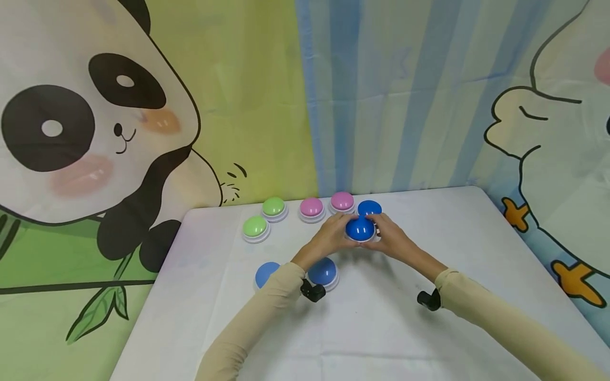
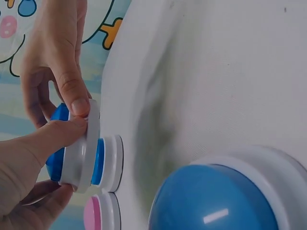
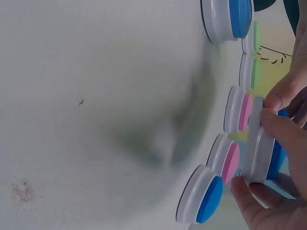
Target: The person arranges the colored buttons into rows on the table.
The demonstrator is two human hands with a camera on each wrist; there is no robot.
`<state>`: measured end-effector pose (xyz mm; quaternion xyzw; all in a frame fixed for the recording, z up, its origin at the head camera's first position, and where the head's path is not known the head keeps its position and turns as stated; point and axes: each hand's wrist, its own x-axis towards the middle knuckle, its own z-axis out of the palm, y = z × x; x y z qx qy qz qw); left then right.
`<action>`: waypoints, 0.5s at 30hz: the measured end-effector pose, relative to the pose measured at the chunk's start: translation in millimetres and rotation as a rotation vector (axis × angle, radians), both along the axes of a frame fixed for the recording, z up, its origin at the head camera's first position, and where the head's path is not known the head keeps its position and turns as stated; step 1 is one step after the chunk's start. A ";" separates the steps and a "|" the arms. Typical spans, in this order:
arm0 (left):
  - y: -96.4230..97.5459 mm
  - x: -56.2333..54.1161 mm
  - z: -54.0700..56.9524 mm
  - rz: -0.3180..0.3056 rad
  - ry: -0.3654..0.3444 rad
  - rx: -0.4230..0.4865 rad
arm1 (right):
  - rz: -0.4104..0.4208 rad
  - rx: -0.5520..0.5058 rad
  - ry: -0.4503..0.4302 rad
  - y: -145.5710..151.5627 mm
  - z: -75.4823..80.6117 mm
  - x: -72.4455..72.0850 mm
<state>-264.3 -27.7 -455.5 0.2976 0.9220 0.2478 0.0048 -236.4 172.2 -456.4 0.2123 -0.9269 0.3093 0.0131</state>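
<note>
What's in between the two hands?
In the head view, a white-based blue dome button, gripped by the left hand and right hand; another blue dome button shows just beyond it.

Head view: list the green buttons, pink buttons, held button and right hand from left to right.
Near green button → far green button → left pink button → right pink button → held button → right hand.
</note>
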 end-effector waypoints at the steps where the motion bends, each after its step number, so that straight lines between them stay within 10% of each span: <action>1: 1.5 -0.6 0.4 -0.002 0.005 0.008 | -0.012 -0.006 -0.001 1.4 0.1 -0.2; 15: 10.6 -0.4 -8.2 0.008 -0.018 0.140 | -0.075 -0.042 -0.051 13.3 0.1 1.6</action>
